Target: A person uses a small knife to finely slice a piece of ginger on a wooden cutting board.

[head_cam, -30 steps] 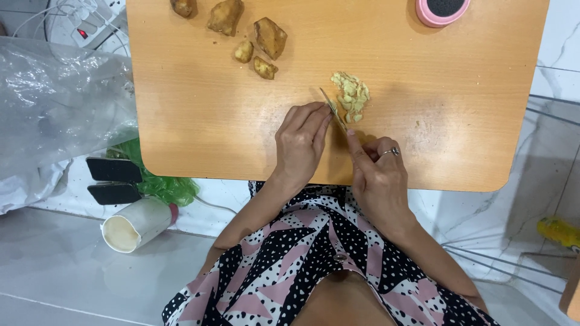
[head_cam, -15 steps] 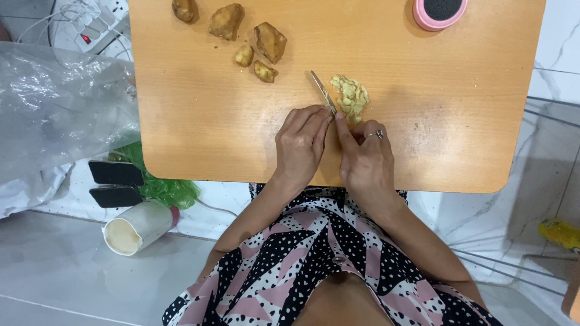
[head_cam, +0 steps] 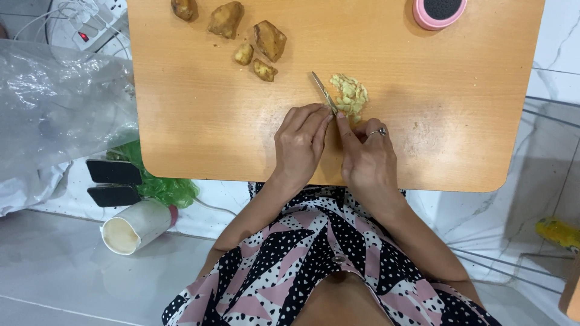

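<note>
Single head-worn view, looking almost straight down from above the person's lap, fairly close. Orange wooden table (head_cam: 199,121) fills the upper frame, its far edge cut off; white tiled floor (head_cam: 54,271) shows below and at both sides.

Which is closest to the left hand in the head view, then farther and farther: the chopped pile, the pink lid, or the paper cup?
1. Chopped pile, just above the left hand.
2. Paper cup, on the floor, lower left.
3. Pink lid, the table's top right.

Left hand (head_cam: 300,142) rests flat, palm down; right hand (head_cam: 366,158) curls its fingers (head_cam: 344,124) closed.
</note>
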